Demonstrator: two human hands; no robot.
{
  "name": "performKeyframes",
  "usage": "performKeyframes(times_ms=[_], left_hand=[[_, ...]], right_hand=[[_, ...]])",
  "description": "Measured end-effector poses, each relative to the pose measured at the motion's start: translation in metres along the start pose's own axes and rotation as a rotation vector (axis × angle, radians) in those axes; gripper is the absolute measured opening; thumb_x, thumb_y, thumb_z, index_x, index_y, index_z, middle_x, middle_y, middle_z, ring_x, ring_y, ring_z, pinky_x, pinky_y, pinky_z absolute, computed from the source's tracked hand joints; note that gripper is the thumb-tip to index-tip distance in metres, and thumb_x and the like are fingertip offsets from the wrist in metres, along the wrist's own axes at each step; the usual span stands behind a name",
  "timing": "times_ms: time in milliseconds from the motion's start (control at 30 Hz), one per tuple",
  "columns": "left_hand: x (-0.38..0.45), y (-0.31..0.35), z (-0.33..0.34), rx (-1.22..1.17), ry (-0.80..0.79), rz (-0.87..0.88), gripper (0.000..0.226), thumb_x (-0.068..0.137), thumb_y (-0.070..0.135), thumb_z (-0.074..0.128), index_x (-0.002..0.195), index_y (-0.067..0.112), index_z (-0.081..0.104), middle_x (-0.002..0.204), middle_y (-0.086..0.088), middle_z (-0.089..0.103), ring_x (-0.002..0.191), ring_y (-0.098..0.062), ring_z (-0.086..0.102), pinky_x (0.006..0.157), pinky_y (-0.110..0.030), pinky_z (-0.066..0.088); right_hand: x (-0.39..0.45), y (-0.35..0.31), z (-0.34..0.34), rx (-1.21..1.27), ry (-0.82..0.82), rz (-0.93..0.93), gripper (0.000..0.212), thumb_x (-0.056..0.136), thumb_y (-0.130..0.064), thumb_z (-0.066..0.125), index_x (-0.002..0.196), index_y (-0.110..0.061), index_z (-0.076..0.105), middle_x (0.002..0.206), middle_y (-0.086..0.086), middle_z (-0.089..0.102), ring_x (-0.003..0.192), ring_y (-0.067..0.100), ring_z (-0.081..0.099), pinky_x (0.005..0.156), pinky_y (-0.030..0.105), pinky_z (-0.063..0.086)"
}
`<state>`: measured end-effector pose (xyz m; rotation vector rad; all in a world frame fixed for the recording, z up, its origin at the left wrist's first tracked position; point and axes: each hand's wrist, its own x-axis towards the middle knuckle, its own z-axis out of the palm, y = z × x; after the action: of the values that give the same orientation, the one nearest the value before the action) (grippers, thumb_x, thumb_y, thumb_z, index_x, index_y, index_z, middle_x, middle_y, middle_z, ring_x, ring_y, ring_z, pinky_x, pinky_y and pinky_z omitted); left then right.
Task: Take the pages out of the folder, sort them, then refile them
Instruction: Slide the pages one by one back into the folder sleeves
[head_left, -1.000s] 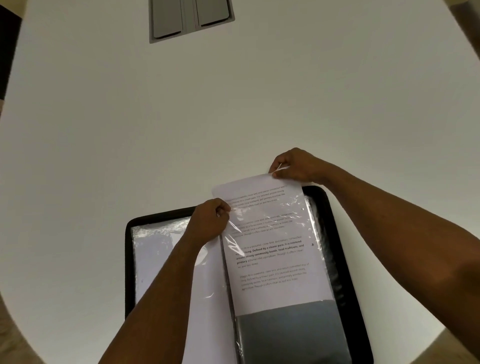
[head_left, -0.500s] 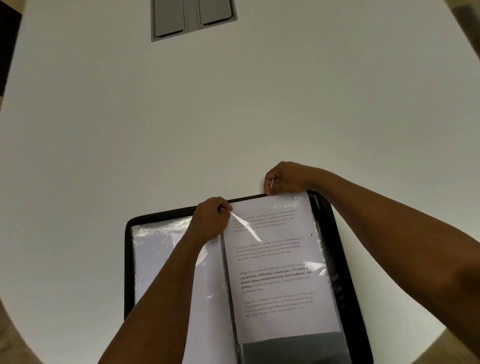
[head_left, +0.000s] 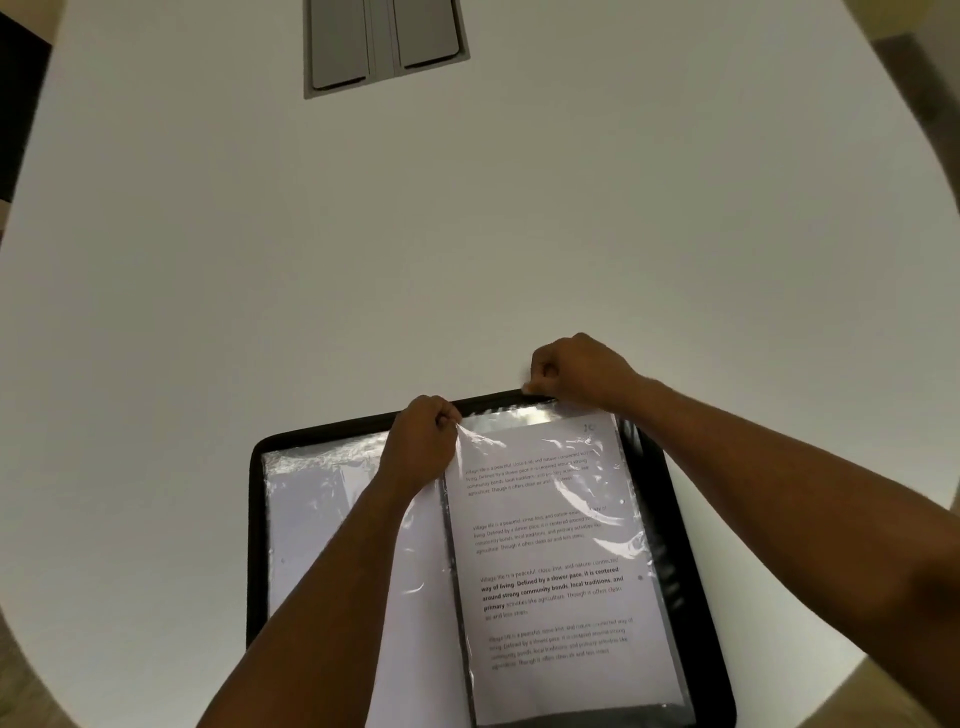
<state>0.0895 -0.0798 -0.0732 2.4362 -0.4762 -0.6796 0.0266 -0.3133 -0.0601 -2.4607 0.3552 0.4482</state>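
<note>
- Lying open on the white table (head_left: 467, 234) is a black folder (head_left: 670, 499), close to the person and near the bottom of the view.
- Both sides of the folder hold shiny see-through sleeves.
- The printed page (head_left: 550, 571) sits inside the right sleeve (head_left: 618, 525). It has four blocks of small words, and some words in the third block are thick and dark.
- The top edge of the page is a little below the top edge of the folder.
- The left hand (head_left: 423, 441) is curled up. Its finger and thumb pinch the top left corner of the right sleeve and lift the plastic up a bit.
- The right hand (head_left: 576, 369) is curled into a fist at the top edge of the folder, just past the page. It pinches something small and pale at the folder's top edge; I cannot tell what it is.
- The left sleeve (head_left: 306, 519) holds plain white paper, and the left arm crosses over it.
- A grey panel (head_left: 384, 44) with two flaps is set in the table, far from the folder, at the top of the view.
</note>
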Motion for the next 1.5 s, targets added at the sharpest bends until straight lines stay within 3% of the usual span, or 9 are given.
performKeyframes(times_ms=[233, 400, 500, 633, 833, 933, 1133, 1333, 1500], left_hand=[[-0.039, -0.008, -0.003, -0.119, 0.249, 0.050, 0.033, 0.090, 0.011, 0.061, 0.123, 0.011, 0.057, 0.112, 0.001, 0.055, 0.095, -0.015, 0.056, 0.082, -0.020, 0.043], [-0.090, -0.046, -0.001, -0.060, 0.341, -0.028, 0.034, 0.088, 0.013, 0.062, 0.122, 0.013, 0.058, 0.118, -0.003, 0.058, 0.106, -0.022, 0.057, 0.093, -0.036, 0.048], [-0.126, -0.073, -0.003, -0.001, 0.392, -0.136, 0.037, 0.086, 0.013, 0.065, 0.122, 0.011, 0.059, 0.123, -0.009, 0.058, 0.114, -0.029, 0.054, 0.099, -0.044, 0.044], [-0.167, -0.110, -0.009, 0.080, 0.437, -0.300, 0.049, 0.082, 0.016, 0.071, 0.128, 0.005, 0.056, 0.129, -0.016, 0.055, 0.119, -0.037, 0.051, 0.099, -0.049, 0.041], [-0.198, -0.142, -0.020, 0.047, 0.351, -0.547, 0.076, 0.082, 0.038, 0.072, 0.140, 0.001, 0.040, 0.139, -0.021, 0.043, 0.128, -0.041, 0.040, 0.103, -0.051, 0.037], [-0.199, -0.145, -0.025, 0.051, 0.349, -0.598, 0.081, 0.077, 0.044, 0.075, 0.137, 0.001, 0.042, 0.131, -0.023, 0.045, 0.122, -0.044, 0.044, 0.096, -0.052, 0.042], [-0.190, -0.157, -0.037, -0.072, 0.317, -0.665, 0.085, 0.071, 0.044, 0.080, 0.137, 0.005, 0.045, 0.128, -0.022, 0.044, 0.118, -0.044, 0.047, 0.096, -0.051, 0.045], [-0.185, -0.165, -0.046, -0.115, 0.290, -0.698, 0.073, 0.071, 0.045, 0.078, 0.127, 0.006, 0.054, 0.122, -0.021, 0.048, 0.110, -0.043, 0.053, 0.093, -0.047, 0.050], [-0.187, -0.173, -0.049, -0.256, 0.309, -0.601, 0.053, 0.074, 0.035, 0.077, 0.115, 0.007, 0.057, 0.107, -0.013, 0.063, 0.095, -0.032, 0.061, 0.082, -0.037, 0.052]], right_hand=[[-0.075, 0.000, 0.039, 0.131, 0.559, 0.033, 0.019, 0.093, -0.034, 0.058, 0.089, -0.019, 0.069, 0.078, -0.006, 0.066, 0.073, 0.015, 0.059, 0.069, 0.034, 0.049], [-0.141, -0.005, 0.102, -0.012, 0.395, -0.010, 0.043, 0.092, -0.049, 0.056, 0.123, -0.019, 0.060, 0.125, 0.001, 0.063, 0.113, 0.019, 0.058, 0.098, 0.039, 0.047], [-0.166, -0.013, 0.133, -0.095, 0.229, 0.022, 0.070, 0.092, -0.063, 0.045, 0.148, -0.023, 0.035, 0.158, 0.000, 0.027, 0.145, 0.021, 0.026, 0.116, 0.036, 0.021], [-0.183, -0.016, 0.154, -0.173, 0.141, 0.067, 0.084, 0.086, -0.072, 0.020, 0.156, -0.025, 0.012, 0.163, -0.002, -0.003, 0.150, 0.018, -0.003, 0.116, 0.033, -0.004], [-0.187, -0.005, 0.157, -0.252, 0.141, 0.082, 0.091, 0.081, -0.080, -0.004, 0.155, -0.027, 0.004, 0.159, -0.003, -0.014, 0.150, 0.022, -0.007, 0.117, 0.039, -0.004], [-0.188, -0.009, 0.154, -0.245, 0.153, 0.274, 0.099, 0.081, -0.084, 0.021, 0.153, -0.024, -0.010, 0.160, 0.007, -0.019, 0.149, 0.027, -0.013, 0.118, 0.042, -0.002], [-0.195, -0.025, 0.149, -0.151, 0.337, 0.492, 0.099, 0.076, -0.073, 0.060, 0.147, -0.009, 0.031, 0.153, 0.018, 0.031, 0.139, 0.034, 0.032, 0.111, 0.047, 0.034], [-0.195, -0.053, 0.160, -0.183, 0.341, 0.399, 0.082, 0.088, -0.058, 0.057, 0.150, -0.012, 0.028, 0.160, 0.013, 0.020, 0.148, 0.030, 0.017, 0.120, 0.043, 0.014], [-0.197, -0.100, 0.182, -0.091, 0.330, 0.139, 0.063, 0.087, -0.048, 0.064, 0.140, -0.018, 0.045, 0.151, 0.005, 0.039, 0.141, 0.022, 0.033, 0.116, 0.034, 0.023]])
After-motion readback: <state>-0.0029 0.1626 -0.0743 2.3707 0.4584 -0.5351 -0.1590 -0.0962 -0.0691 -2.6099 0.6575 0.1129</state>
